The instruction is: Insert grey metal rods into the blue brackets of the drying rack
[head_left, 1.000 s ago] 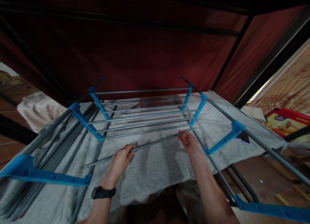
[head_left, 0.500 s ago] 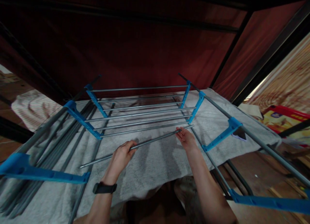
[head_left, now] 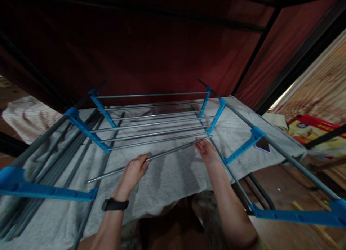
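A thin grey metal rod (head_left: 170,151) slants across in front of me, its right end higher in the view. My left hand (head_left: 136,167), below a dark wristband, is closed around it left of its middle. Near the other end, the fingers of my right hand (head_left: 204,147) pinch the same rod. Beyond it lies a rack frame: several crossbars (head_left: 156,122) run between blue plastic brackets (head_left: 90,129) on the left and matching brackets (head_left: 217,116) on the right. Closer to me, the left bracket (head_left: 51,188) and right bracket (head_left: 244,148) have no crossbar between them.
A grey cloth (head_left: 173,185) covers the surface under the frame. Several loose tubes (head_left: 61,167) lie bundled at the left. A dark phone-like object (head_left: 262,145) rests at the right, near a red and yellow box (head_left: 315,134). A dark red curtain (head_left: 151,51) hangs behind.
The view has shifted slightly, so the frame appears a little further left and higher. Both hands still hold the rod, in nearly the same pose.
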Tool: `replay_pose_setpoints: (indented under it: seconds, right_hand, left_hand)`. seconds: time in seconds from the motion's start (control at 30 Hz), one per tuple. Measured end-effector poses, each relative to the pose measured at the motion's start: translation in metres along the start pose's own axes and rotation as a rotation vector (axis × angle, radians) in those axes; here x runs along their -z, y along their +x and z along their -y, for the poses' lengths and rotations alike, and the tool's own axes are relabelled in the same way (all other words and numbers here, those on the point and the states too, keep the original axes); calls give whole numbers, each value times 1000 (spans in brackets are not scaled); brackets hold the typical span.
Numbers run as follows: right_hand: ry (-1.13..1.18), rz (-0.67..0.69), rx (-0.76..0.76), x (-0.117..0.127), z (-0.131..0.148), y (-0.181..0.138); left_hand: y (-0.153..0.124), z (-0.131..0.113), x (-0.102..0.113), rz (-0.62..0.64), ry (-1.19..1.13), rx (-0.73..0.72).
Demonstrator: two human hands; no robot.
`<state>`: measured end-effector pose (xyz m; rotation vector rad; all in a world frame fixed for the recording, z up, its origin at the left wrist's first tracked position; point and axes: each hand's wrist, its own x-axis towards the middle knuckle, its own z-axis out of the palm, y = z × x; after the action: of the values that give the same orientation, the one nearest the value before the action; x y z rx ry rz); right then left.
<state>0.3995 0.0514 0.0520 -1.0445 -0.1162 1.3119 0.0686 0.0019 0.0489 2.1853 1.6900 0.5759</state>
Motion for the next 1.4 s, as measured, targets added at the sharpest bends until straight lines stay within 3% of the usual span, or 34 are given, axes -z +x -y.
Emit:
replay_pose_setpoints:
  seconds: [0.3,0.97,1.4]
  right_hand:
    - [8,25,20,5,4,6]
    - [15,-18,82,10,10,12]
    - [-18,129,21,-1,-9,-5]
  left_hand:
    - [1,5,-4,-2,31,-28]
    - [6,-10,3,-9,13,-70]
    - [7,-31,-4,-29,134,-80]
